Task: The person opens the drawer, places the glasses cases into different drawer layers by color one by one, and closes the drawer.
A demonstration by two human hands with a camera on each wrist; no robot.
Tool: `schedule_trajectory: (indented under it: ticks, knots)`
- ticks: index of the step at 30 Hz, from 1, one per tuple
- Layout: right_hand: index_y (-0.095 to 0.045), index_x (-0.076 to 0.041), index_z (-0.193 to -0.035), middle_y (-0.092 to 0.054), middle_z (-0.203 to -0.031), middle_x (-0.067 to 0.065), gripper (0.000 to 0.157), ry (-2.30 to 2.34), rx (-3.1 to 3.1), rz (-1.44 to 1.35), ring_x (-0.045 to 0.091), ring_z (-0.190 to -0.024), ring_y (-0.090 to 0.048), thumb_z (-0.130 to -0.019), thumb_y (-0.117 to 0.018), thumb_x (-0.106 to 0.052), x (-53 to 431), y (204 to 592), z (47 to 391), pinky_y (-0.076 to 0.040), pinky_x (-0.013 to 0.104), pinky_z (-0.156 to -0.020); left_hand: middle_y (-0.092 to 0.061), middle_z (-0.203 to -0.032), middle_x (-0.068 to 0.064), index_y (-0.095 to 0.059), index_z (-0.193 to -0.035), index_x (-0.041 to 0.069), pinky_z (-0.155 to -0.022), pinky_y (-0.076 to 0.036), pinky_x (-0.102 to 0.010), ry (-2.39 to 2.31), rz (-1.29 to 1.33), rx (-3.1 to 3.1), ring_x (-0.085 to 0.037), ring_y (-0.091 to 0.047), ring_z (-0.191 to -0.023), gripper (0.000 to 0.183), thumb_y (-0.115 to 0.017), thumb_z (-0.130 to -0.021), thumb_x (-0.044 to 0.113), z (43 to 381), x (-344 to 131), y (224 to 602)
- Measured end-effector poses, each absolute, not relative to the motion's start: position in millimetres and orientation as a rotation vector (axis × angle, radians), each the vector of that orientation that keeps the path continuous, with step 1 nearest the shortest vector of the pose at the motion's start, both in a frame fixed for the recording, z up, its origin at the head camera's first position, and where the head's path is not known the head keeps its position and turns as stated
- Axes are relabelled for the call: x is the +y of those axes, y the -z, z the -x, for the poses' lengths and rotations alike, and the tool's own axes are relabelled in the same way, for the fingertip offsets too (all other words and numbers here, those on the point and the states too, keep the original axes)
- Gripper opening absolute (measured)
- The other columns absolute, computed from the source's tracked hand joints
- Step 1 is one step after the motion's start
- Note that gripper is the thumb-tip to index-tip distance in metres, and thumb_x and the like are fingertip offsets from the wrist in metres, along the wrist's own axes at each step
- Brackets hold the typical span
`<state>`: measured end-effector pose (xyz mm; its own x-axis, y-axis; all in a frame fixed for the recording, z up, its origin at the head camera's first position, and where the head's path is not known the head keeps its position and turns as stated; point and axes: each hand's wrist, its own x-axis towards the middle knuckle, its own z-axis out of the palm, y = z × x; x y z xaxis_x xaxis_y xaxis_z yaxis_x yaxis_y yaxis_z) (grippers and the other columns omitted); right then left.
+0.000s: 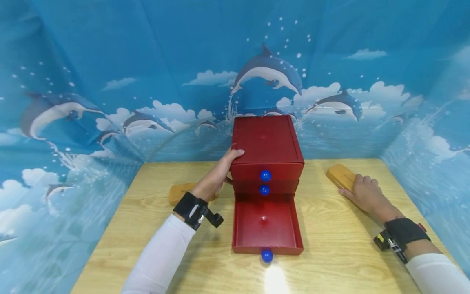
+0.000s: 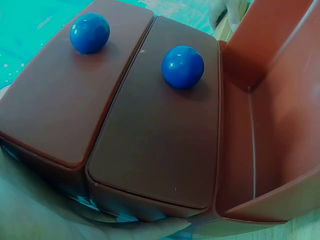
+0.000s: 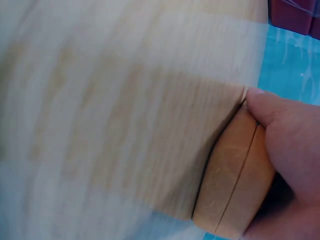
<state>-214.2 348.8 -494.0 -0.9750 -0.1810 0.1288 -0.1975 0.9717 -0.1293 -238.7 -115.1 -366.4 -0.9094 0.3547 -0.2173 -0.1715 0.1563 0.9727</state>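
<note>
A red drawer cabinet [image 1: 264,141] stands mid-table with blue ball knobs. Its bottom drawer [image 1: 266,224] is pulled out and bare inside; the two upper drawers are closed. My left hand [image 1: 222,165] rests against the cabinet's left side, thumb over the top edge. In the left wrist view its fingers lie extended along the side, below the upper drawer fronts [image 2: 155,120]. At the right, my right hand [image 1: 369,196] grips the near end of a tan oblong case [image 1: 339,176]. The right wrist view shows a lengthwise seam on this case [image 3: 232,175], held between thumb and fingers.
A second tan oblong case [image 1: 180,193] lies left of the cabinet, partly hidden behind the left forearm. The wooden table [image 1: 330,253] is backed and flanked by a blue dolphin-print cloth [image 1: 183,53]. The open drawer sticks out toward the table's front.
</note>
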Motion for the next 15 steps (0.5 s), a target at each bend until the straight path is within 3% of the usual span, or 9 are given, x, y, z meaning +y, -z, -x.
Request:
schedule_trajectory:
  ticks: [5, 10, 15]
  knots:
    - [-0.04, 0.021, -0.101, -0.043, -0.074, 0.026, 0.07, -0.152, -2.993, -0.326, 0.037, -0.065, -0.042, -0.091, -0.059, -0.045, 350, 493, 216, -0.035, 0.049, -0.061, -0.047, -0.126, -0.006, -0.023, -0.143, 0.045, -0.073, -0.048, -0.054, -1.788, -0.149, 2.058, -0.031, -0.049, -0.109, 0.068, -0.049, -0.085, 0.069, 240, -115, 367]
    - [-0.041, 0.02, -0.105, -0.046, -0.073, 0.028, 0.07, -0.203, -3.033, -0.353, 0.04, -0.065, -0.047, -0.092, -0.057, -0.046, 354, 489, 217, -0.038, 0.052, -0.061, -0.046, -0.126, -0.007, -0.023, -0.143, 0.044, -0.073, -0.049, -0.054, -1.795, -0.163, 2.049, -0.032, -0.049, -0.109, 0.068, -0.048, -0.085, 0.07, 241, -115, 369]
    - [-0.045, 0.017, -0.105, -0.048, -0.068, 0.017, 0.066, -0.306, -3.038, -0.409, 0.029, -0.059, -0.047, -0.093, -0.056, -0.047, 355, 484, 211, -0.039, 0.042, -0.052, -0.047, -0.126, -0.007, -0.022, -0.143, 0.045, -0.072, -0.05, -0.053, -1.801, -0.188, 2.045, -0.031, -0.05, -0.109, 0.068, -0.048, -0.085, 0.069, 240, -116, 368]
